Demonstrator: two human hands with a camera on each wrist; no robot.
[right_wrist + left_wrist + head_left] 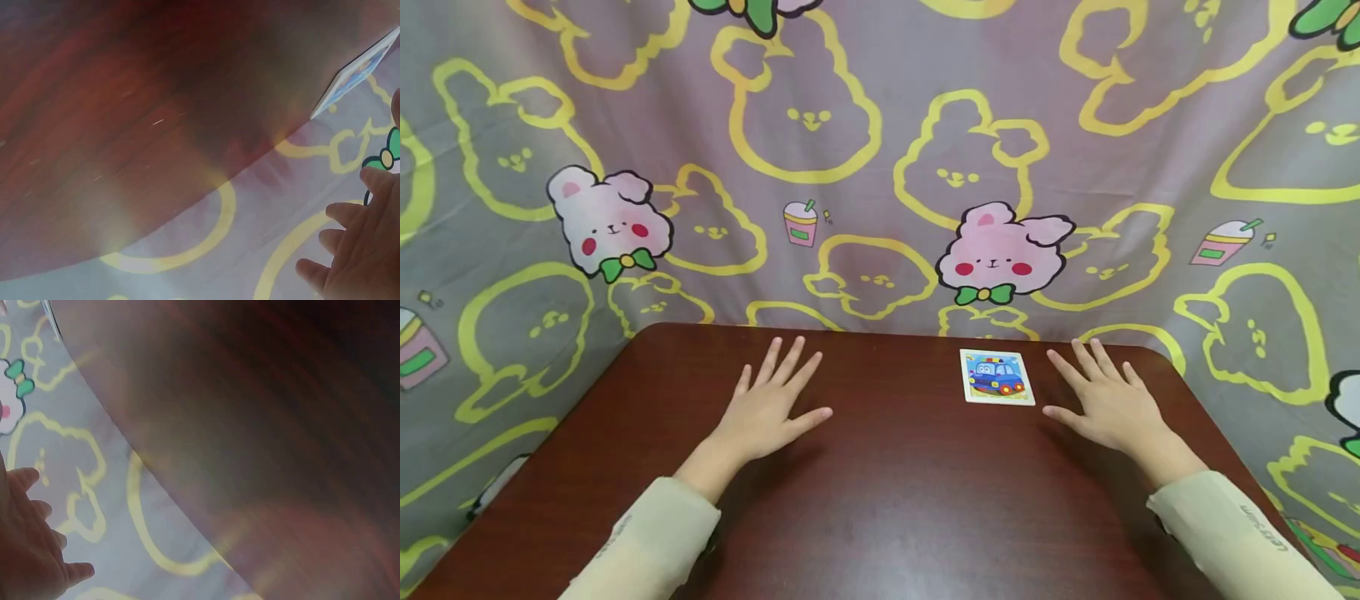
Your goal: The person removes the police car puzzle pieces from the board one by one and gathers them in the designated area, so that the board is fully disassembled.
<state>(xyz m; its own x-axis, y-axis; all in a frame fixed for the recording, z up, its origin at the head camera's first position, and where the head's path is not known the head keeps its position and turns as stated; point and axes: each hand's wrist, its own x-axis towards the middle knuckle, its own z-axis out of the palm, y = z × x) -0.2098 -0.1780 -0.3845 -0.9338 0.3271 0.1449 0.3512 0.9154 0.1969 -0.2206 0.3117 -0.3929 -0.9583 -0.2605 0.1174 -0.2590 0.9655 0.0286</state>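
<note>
A square picture puzzle point(997, 377) with a blue cartoon police car and a white border lies flat toward the far edge of the table, right of the middle. My right hand point(1108, 406) is just to its right, fingers spread and straight, the thumb close to its lower right corner. In the right wrist view the puzzle point(356, 74) shows edge-on at the upper right, beyond the right hand point(365, 240). On the left side my left hand point(767, 408) is held over the table with straight, spread fingers and holds nothing. The left hand point(31, 544) also shows at the lower left of its wrist view.
The dark reddish-brown table point(880, 500) has rounded far corners and a glossy surface. A grey-pink curtain point(865, 83) with yellow outlines and cartoon rabbits hangs behind it and along both sides.
</note>
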